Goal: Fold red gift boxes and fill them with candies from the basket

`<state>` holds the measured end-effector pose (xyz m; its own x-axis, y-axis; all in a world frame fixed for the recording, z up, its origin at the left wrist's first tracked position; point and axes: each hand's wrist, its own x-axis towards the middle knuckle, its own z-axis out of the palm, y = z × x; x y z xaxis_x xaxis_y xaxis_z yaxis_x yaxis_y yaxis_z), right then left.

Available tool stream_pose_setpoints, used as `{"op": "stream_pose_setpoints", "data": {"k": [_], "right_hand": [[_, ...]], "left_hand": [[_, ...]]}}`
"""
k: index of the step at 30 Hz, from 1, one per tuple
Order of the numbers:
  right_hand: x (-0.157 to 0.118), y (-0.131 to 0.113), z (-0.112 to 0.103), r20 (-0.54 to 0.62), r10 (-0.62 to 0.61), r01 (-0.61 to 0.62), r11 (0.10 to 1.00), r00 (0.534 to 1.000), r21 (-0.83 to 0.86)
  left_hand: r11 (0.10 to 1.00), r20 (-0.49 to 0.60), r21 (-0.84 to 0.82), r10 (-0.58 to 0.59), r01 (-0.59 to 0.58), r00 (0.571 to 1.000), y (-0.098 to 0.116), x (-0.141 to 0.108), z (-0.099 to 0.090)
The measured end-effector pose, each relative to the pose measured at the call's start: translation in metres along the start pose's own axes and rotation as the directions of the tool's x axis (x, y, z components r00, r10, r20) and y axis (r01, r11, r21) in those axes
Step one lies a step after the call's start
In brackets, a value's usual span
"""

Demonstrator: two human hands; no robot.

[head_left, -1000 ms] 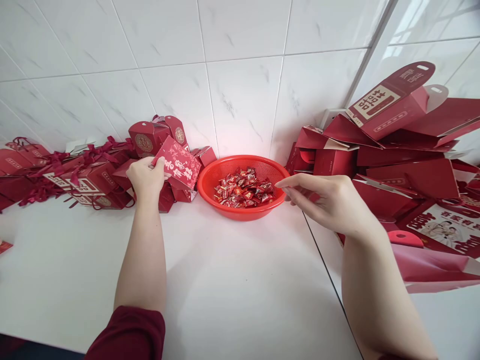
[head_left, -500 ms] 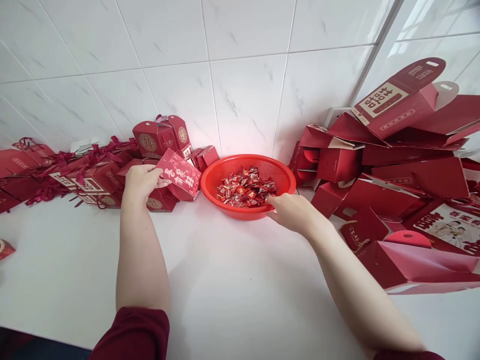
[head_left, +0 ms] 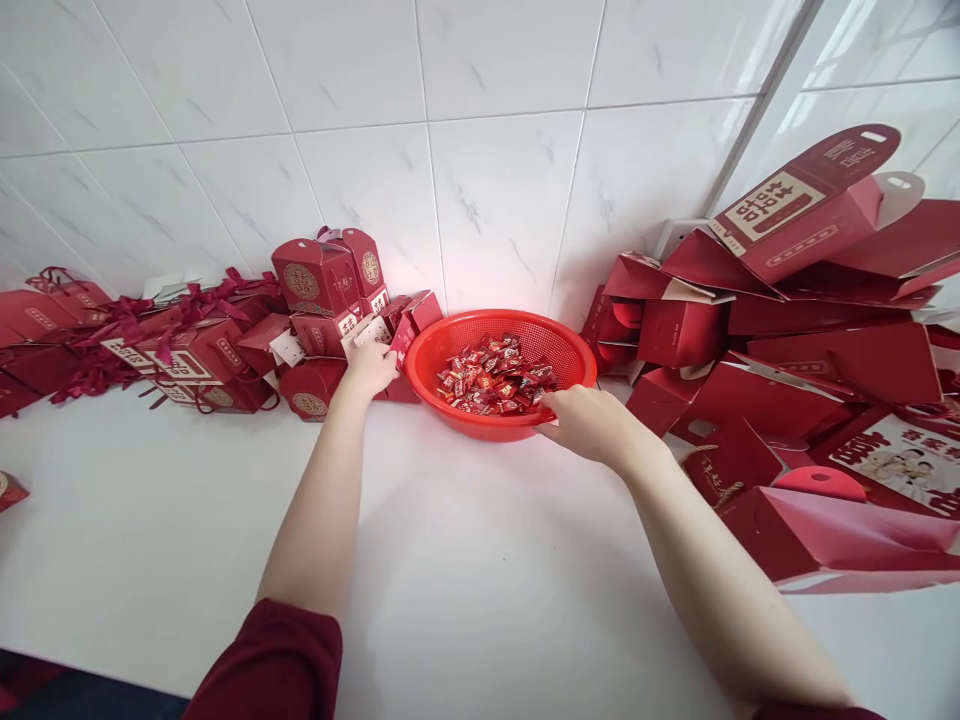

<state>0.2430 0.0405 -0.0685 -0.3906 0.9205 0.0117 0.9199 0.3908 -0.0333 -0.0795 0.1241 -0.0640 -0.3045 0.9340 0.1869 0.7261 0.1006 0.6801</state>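
A red plastic basket (head_left: 504, 428) stands in the middle of the white table, near the tiled wall. Wrapped candies (head_left: 495, 375) in red wrappers lie heaped inside it. My right hand (head_left: 589, 422) is closed over the basket's near right rim, its fingertips partly hidden. On the basket's left, my left hand (head_left: 373, 368) grips a patterned red gift box (head_left: 403, 345). That box is mostly hidden by my hand and the boxes around it. Close behind and to the left of my left hand stand red gift boxes with gold emblems (head_left: 304, 280).
Several red boxes with ribbons (head_left: 199, 350) line the wall on the left. Unfilled-looking folded red cartons (head_left: 795, 400) are piled high on the right. A small red item (head_left: 10, 490) lies at the table's left edge. The tiled wall (head_left: 495, 210) bounds the back.
My left hand has moved right with the patterned box, bringing it down between the other boxes and the basket. My right hand stays at the basket rim. The view has shifted slightly.
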Motion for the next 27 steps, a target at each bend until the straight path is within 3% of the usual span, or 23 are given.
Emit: {"op": "stream_pose_setpoints", "data": {"k": [3,7,16,23,27], "right_hand": [[0.0,0.001,0.0,0.0,-0.014,0.014,1.0,1.0,0.008],[0.0,0.003,-0.001,0.008,-0.017,0.017,1.0,1.0,0.014],[-0.009,0.002,-0.013,0.045,0.01,-0.012,0.999,0.999,0.05],[0.002,0.016,-0.01,0.09,0.06,-0.082,0.959,0.994,0.27],[0.005,0.023,-0.008,0.096,0.014,-0.045,0.943,0.995,0.33]], "left_hand": [[0.998,0.107,0.059,-0.036,0.03,0.994,-0.011,0.01,0.011],[0.995,0.184,0.096,-0.049,0.032,0.982,-0.02,0.015,0.01],[0.999,0.197,0.025,-0.049,0.045,0.979,-0.025,0.018,0.018],[0.999,0.236,-0.05,-0.002,0.014,0.972,-0.01,-0.002,0.0],[1.0,0.15,0.006,-0.002,0.001,0.989,0.002,-0.013,-0.013]]}}
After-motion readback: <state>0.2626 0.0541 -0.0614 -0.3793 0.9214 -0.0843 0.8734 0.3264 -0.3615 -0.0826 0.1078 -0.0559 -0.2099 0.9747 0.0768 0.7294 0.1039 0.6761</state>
